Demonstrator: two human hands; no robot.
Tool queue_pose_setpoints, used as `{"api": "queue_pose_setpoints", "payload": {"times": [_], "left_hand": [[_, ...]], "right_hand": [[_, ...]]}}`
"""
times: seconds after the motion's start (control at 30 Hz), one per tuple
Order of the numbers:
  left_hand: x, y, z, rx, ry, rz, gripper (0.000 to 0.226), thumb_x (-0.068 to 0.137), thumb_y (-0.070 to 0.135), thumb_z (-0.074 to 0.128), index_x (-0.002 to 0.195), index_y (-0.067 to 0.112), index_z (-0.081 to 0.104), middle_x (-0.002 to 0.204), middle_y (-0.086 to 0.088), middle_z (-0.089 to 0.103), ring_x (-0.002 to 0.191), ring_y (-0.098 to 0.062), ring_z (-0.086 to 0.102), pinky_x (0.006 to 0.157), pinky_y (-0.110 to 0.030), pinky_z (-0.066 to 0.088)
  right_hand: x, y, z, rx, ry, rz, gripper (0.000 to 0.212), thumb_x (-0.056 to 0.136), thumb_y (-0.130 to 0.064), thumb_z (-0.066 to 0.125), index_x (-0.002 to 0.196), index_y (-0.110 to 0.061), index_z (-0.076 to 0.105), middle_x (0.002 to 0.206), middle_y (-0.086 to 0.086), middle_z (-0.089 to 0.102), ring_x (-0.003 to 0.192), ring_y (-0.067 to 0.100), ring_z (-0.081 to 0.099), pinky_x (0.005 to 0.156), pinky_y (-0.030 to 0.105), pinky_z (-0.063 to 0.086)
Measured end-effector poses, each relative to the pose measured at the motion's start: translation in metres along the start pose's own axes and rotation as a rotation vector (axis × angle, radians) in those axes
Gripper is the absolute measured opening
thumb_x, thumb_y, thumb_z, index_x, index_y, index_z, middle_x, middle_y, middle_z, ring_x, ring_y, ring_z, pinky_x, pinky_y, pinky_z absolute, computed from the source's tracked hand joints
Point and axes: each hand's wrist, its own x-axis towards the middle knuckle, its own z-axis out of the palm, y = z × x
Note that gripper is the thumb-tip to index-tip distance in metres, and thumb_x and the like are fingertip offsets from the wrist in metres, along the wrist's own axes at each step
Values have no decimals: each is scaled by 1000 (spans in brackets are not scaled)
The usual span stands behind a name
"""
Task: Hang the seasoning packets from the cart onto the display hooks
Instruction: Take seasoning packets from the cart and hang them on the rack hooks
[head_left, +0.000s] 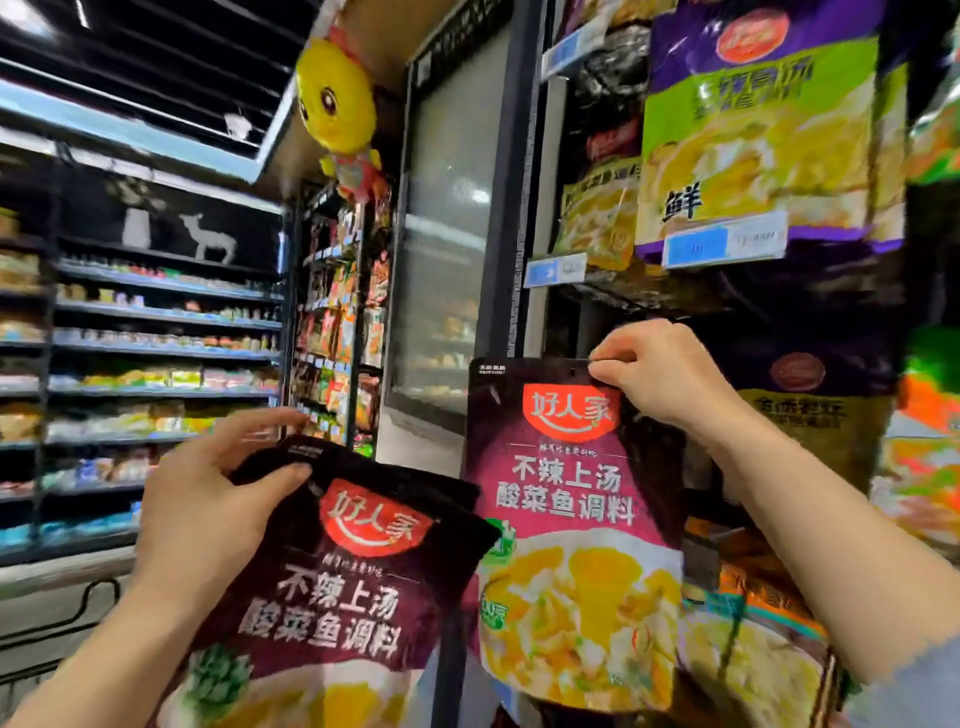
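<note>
Item: seasoning packet (571, 519), dark maroon, hanging upright with its long axis vertical. Your right hand (660, 374) pinches its top edge just right of the small hang hole (573, 372); fingers and thumb are curled onto the seam. The hole sits immediately left of your fingertips, so the coming move likely turns on bringing that hole level with a hook. No hook tip is clearly visible at the hole; whether the packet is already threaded cannot be told.

Item: spare packets (343, 587), same print, at least two stacked, tilted with tops leaning up and left. Your left hand (208, 504) grips them at the upper left corner, thumb across the front, fingers behind. This stack lies below and left of the raised packet, overlapping its lower left edge. Your right hand is the nearer to the display.

Item: display rack (810, 395), directly behind and right of the raised packet, already carrying dark packets on the same row and purple-green packets (763, 124) on the row above, with a price tag (727, 240) below them. Room appears tight between neighbours.

Item: cart (67, 613), lower left, only a dark wire edge showing. Aisle shelving (156, 353) stands well apart at left.
</note>
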Motion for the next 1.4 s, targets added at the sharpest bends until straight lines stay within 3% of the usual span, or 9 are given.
{"api": "queue_pose_setpoints", "payload": {"times": [0.07,0.4,0.53,0.67,0.83,0.97,1.07,1.2,1.4], "left_hand": [[9,2,18,-10,35,3,63,72,2,78,85,62,64,89,22,69,96,-6,65,90,-31,52],[47,-9,68,4,83,22,55,70,1,80,84,53,67,86,18,71,92,-12,66,87,-47,53],[63,-16,72,10,57,64,60,70,0,79,83,57,65,78,36,64,81,10,62,68,-6,49],[75,-25,73,-2,68,66,57,72,2,78,81,56,65,81,29,68,82,-2,66,72,-27,56],[83,-39,74,-33,100,39,54,72,4,79,88,54,65,86,25,69,89,-8,66,81,-42,55],[84,-52,82,-67,114,-22,52,72,4,79,93,50,67,92,9,72,92,-21,67,83,-52,54],[84,-56,88,-103,108,-53,52,72,2,78,90,49,68,88,6,72,86,-17,68,80,-48,56],[83,-55,94,-98,90,-31,51,72,-1,78,81,48,68,83,9,69,74,3,64,63,-12,52],[86,-54,94,-83,109,-18,57,71,2,79,78,57,64,85,8,69,85,-11,65,71,-28,48]], "right_hand": [[26,11,4,65,-8,6,9,83,-24,68,75,-29,68,92,0,71,93,19,63,84,38,51],[113,44,49,661,-10,257,7,81,-4,66,81,-9,71,84,7,67,87,19,61,79,31,48],[127,50,56,764,-2,272,15,82,-1,66,72,-12,67,76,4,65,78,18,61,84,34,50],[146,52,55,849,42,293,16,82,-2,67,71,-13,64,78,4,65,77,20,62,80,36,51],[163,54,60,836,50,267,22,83,2,63,103,-6,68,98,11,67,85,21,63,84,33,53],[174,59,59,797,68,290,30,83,3,65,112,-1,65,100,10,63,72,13,58,56,12,50],[186,63,59,741,106,297,30,80,4,66,110,1,66,104,14,64,84,17,59,63,12,47],[192,62,56,617,59,301,31,80,-2,70,110,-5,67,96,4,62,86,14,55,63,15,44],[192,94,57,534,54,432,29,79,-2,70,107,6,63,104,16,63,87,28,59,73,30,44]]}}
